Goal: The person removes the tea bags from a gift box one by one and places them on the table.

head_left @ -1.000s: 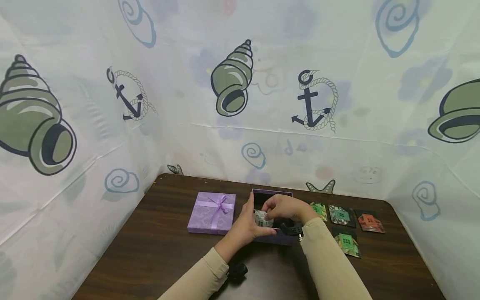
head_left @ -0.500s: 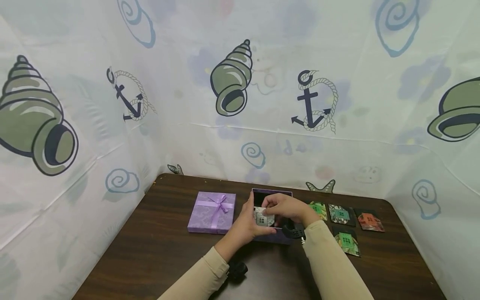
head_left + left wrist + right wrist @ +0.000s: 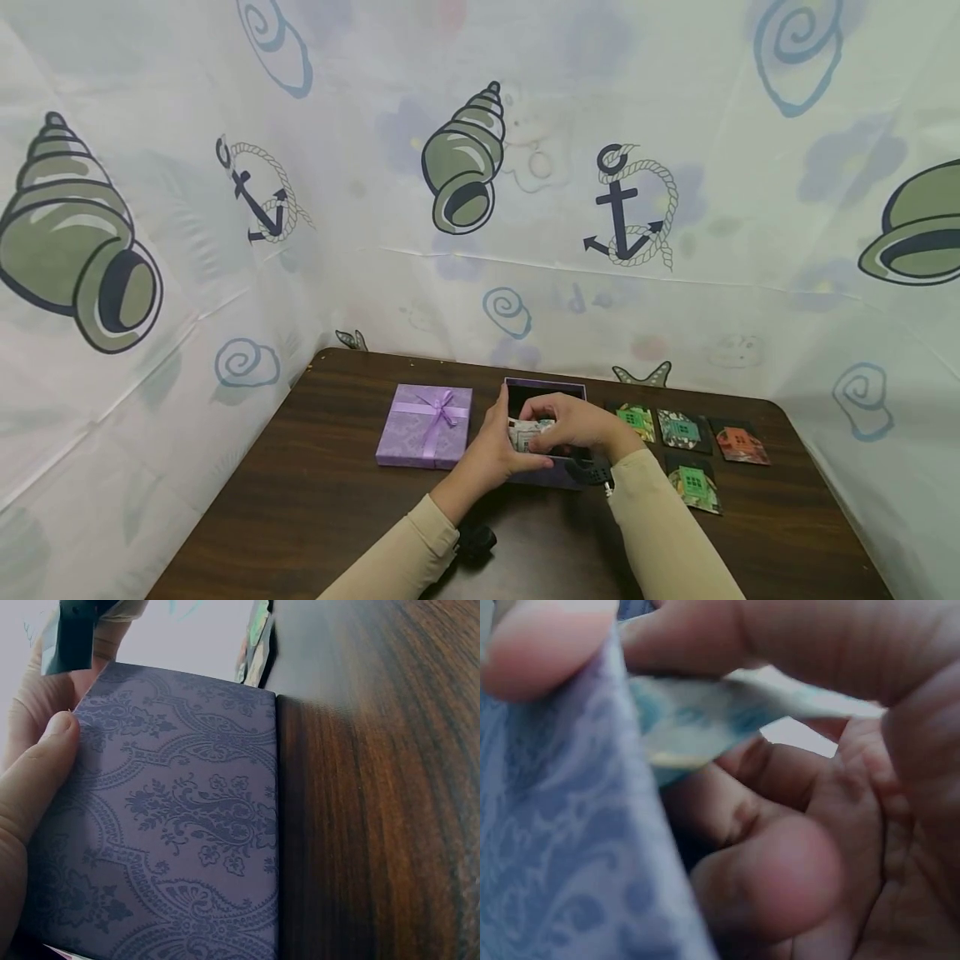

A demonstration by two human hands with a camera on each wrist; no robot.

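Note:
A purple patterned gift box (image 3: 546,477) stands uncovered on the table, its inside dark. My left hand (image 3: 486,450) holds it at the left side, with the thumb (image 3: 52,742) lying on the front wall in the left wrist view. Over the opening, my right hand (image 3: 577,423) pinches a small flat packet (image 3: 522,432) printed in white and teal. The right wrist view has the packet (image 3: 697,720) bent between thumb and fingers, close behind the box wall (image 3: 577,840). Part of the packet is hidden by the right fingers.
Left of the box lies its purple lid (image 3: 423,425) with a ribbon bow. To the right are several dark square packets, including a green one (image 3: 694,485), a teal one (image 3: 681,430) and an orange one (image 3: 741,443). A printed curtain (image 3: 555,308) borders the table's back.
The packet showed its printed face flat half a second ago and now sits bent and lower under the right fingers. My right hand has shifted slightly; the left stays on the box.

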